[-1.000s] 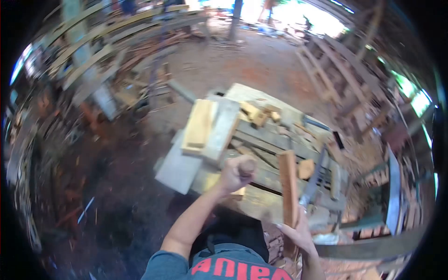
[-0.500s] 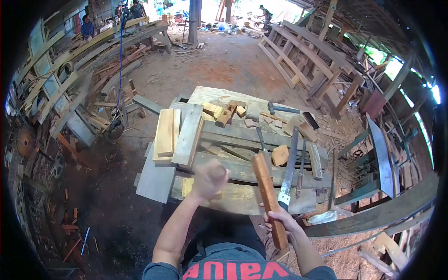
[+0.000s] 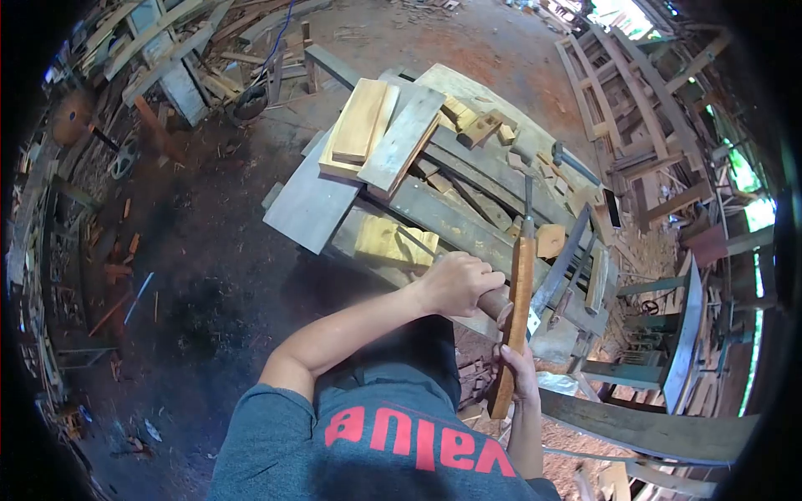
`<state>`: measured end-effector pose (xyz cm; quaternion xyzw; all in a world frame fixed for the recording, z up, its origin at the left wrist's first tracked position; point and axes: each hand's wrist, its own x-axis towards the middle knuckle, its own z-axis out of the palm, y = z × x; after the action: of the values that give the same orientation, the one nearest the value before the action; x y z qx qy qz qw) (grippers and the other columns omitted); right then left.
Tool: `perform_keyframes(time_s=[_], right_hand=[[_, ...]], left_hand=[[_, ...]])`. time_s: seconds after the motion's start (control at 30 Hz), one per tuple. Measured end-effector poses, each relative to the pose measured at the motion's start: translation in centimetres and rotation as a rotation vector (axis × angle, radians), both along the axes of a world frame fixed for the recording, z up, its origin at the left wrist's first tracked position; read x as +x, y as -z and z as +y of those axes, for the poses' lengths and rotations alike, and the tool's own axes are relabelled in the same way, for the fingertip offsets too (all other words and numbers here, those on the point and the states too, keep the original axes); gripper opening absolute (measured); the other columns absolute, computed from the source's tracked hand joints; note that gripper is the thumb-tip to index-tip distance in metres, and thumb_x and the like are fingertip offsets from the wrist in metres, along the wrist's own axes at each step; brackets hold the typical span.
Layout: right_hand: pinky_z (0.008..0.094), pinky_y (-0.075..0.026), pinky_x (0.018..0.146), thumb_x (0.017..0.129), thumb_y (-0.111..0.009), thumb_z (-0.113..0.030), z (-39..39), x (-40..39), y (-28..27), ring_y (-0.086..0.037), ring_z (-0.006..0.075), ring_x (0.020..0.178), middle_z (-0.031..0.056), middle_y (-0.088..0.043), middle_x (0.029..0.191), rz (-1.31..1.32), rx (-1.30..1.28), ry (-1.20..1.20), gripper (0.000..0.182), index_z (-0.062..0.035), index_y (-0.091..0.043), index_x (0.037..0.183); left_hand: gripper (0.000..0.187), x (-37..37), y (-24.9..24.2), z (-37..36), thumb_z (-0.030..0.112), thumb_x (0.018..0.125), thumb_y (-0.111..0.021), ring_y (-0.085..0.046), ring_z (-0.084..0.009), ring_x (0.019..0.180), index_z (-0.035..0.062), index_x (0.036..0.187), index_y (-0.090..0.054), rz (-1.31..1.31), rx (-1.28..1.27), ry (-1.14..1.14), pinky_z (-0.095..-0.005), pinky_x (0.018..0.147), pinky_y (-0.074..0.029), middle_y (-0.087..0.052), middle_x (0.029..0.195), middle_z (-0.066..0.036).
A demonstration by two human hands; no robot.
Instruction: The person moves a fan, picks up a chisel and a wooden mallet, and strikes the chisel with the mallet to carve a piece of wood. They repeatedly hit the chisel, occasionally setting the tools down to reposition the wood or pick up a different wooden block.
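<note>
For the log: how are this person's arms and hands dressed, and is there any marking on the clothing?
Both forearms are bare, and the left hand and right hand wear no gloves. No watch or ring can be made out. The short sleeves belong to a grey-blue T-shirt with large red block lettering across the chest, seen upside down from the head camera.

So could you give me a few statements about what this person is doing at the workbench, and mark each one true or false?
1. The right hand grips a long reddish wooden strip. True.
2. The left hand lies flat and open on the bench. False: it is closed around a round wooden handle.
3. A pale yellow block lies on the workbench beside the left hand. True.
4. The workbench holds only that strip. False: planks and small offcuts lie on it too.
</note>
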<state>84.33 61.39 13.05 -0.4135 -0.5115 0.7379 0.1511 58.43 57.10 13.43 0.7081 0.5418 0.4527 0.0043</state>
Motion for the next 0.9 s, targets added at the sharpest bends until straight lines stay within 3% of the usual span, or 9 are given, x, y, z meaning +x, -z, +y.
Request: perform_keyframes(time_s=[0.03, 0.27, 0.37, 0.57, 0.67, 0.73, 0.83, 0.87, 0.9], right_hand=[[0.0259, -0.046, 0.052, 0.083, -0.066, -0.023, 0.0, 0.0, -0.2, -0.055, 0.0135, 0.058, 0.0042, -0.054, 0.073, 0.000, 0.003, 0.001, 0.058, -0.0010, -0.044, 0.131], [0.0266, -0.047, 0.052, 0.082, -0.068, -0.025, 0.1, -0.5, -1.2, -0.056, 0.0141, 0.058, 0.0041, -0.054, 0.073, 0.011, 0.032, -0.006, 0.062, -0.0002, -0.042, 0.132], [0.0265, -0.047, 0.052, 0.081, -0.068, -0.026, 0.0, -0.7, -1.5, -0.056, 0.0145, 0.058, 0.0044, -0.054, 0.074, 0.013, 0.039, -0.003, 0.063, 0.0004, -0.042, 0.132], [0.0267, -0.047, 0.050, 0.079, -0.071, -0.032, 0.2, -1.0, -1.9, -0.053, 0.0140, 0.057, 0.0041, -0.052, 0.077, 0.021, 0.031, -0.029, 0.071, -0.0020, -0.039, 0.135], [0.0268, -0.048, 0.053, 0.077, -0.072, -0.026, 0.1, -1.5, -3.5, -0.056, 0.0140, 0.060, 0.0044, -0.055, 0.077, -0.076, 0.090, 0.021, 0.067, -0.0004, -0.043, 0.132], [0.0278, -0.048, 0.053, 0.071, -0.078, -0.028, 0.0, -1.8, -5.7, -0.057, 0.0150, 0.063, 0.0054, -0.055, 0.080, -0.053, 0.372, 0.182, 0.077, 0.0003, -0.042, 0.133], [0.0286, -0.050, 0.059, 0.074, -0.076, -0.033, 0.2, -1.9, -10.6, -0.057, 0.0166, 0.067, 0.0075, -0.053, 0.091, 0.226, 0.733, 0.224, 0.089, 0.0010, -0.028, 0.140], [0.0297, -0.051, 0.064, 0.073, -0.077, -0.035, -0.4, -3.3, -12.1, -0.057, 0.0173, 0.069, 0.0084, -0.053, 0.092, 0.440, 0.796, 0.280, 0.094, 0.0008, -0.024, 0.142], [0.0339, -0.051, 0.074, 0.074, -0.077, -0.036, 0.2, -1.8, -9.7, -0.058, 0.0197, 0.079, 0.0122, -0.054, 0.097, 0.578, 0.780, 0.201, 0.097, 0.0003, -0.019, 0.143]], left_hand=[[0.032, -0.3, -0.2, -0.1, 0.013, 0.060, -0.073, -0.066, -0.0281, 0.075, 0.0117, 0.085, -0.055, 0.034, -0.067, -0.003, -0.0411, 0.067, -0.051, -0.061, 0.075, -0.007], [0.033, -0.3, 0.0, 0.6, 0.013, 0.059, -0.073, -0.066, -0.0301, 0.074, 0.0114, 0.087, -0.056, -0.018, -0.082, -0.029, -0.0419, 0.064, -0.051, -0.060, 0.073, -0.008], [0.035, -0.1, -0.1, 0.8, 0.014, 0.056, -0.075, -0.064, -0.0305, 0.070, 0.0096, 0.081, -0.052, -0.070, -0.021, -0.031, -0.0422, 0.062, -0.049, -0.057, 0.068, -0.007], [0.027, -0.9, -0.2, 1.0, 0.010, 0.061, -0.070, -0.066, -0.0330, 0.071, 0.0106, 0.085, -0.057, -0.094, -0.067, -0.048, -0.0445, 0.060, -0.051, -0.062, 0.071, -0.009], [0.026, -0.9, -0.3, 1.3, 0.010, 0.061, -0.070, -0.065, -0.0333, 0.071, 0.0104, 0.084, -0.057, -0.141, -0.045, -0.074, -0.0448, 0.060, -0.051, -0.062, 0.070, -0.010], [0.028, -1.1, -0.5, 1.4, 0.012, 0.060, -0.072, -0.065, -0.0338, 0.071, 0.0100, 0.084, -0.057, -0.185, -0.034, -0.102, -0.0452, 0.060, -0.050, -0.061, 0.070, -0.010], [0.030, -1.7, -1.4, 1.2, 0.014, 0.059, -0.074, -0.065, -0.0345, 0.072, 0.0096, 0.084, -0.057, -0.234, -0.062, -0.104, -0.0457, 0.059, -0.050, -0.061, 0.070, -0.011], [0.030, -1.8, -1.4, 1.4, 0.014, 0.059, -0.074, -0.065, -0.0345, 0.072, 0.0096, 0.084, -0.057, -0.240, -0.061, -0.108, -0.0457, 0.059, -0.050, -0.061, 0.070, -0.011], [0.033, -1.9, -1.4, 1.6, 0.014, 0.058, -0.076, -0.064, -0.0341, 0.072, 0.0095, 0.083, -0.055, -0.265, -0.055, -0.123, -0.0452, 0.059, -0.049, -0.061, 0.071, -0.010]])
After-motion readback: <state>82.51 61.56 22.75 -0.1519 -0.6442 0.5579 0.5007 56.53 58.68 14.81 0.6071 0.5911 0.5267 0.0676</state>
